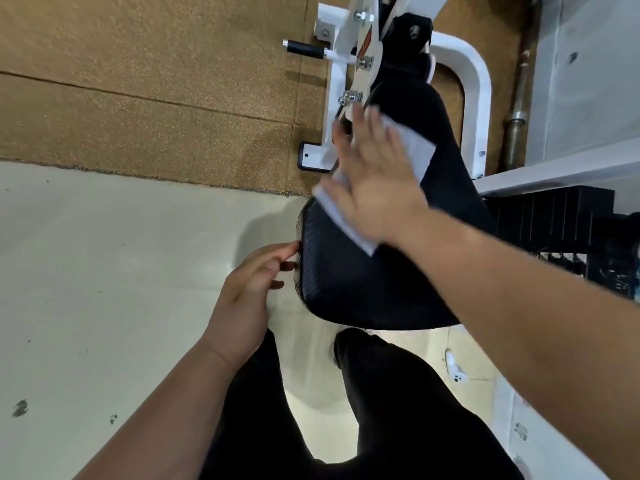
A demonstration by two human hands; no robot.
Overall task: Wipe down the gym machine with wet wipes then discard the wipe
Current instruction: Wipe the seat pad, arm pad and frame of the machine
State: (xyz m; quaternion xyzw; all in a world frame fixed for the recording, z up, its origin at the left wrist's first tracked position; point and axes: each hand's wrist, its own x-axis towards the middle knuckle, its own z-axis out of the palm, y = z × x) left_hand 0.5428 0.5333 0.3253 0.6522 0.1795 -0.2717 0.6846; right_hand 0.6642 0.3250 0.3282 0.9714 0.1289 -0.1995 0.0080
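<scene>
Gym machine seat pad [346, 292]: firm cushion, textured black cover, bolted to white frame [479, 88]. Long axis runs from near edge away toward frame.
Left hand [249, 289]: fingers loosely bent, tips touching pad's left edge, holding nothing.
Wet wipe [417, 150]: thin, limp, light, probably damp and clingy. Lies flat on pad under right hand [377, 188], showing beyond fingertips and heel. Long axis roughly along fingers.
Right fingers straight, splayed, pressing wipe down.
Best driven by flat palm; pinch corner to lift.

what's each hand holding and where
Nothing gripped: right hand presses the wipe flat on the seat pad, palm over its middle; left hand touches the pad's left edge.
</scene>
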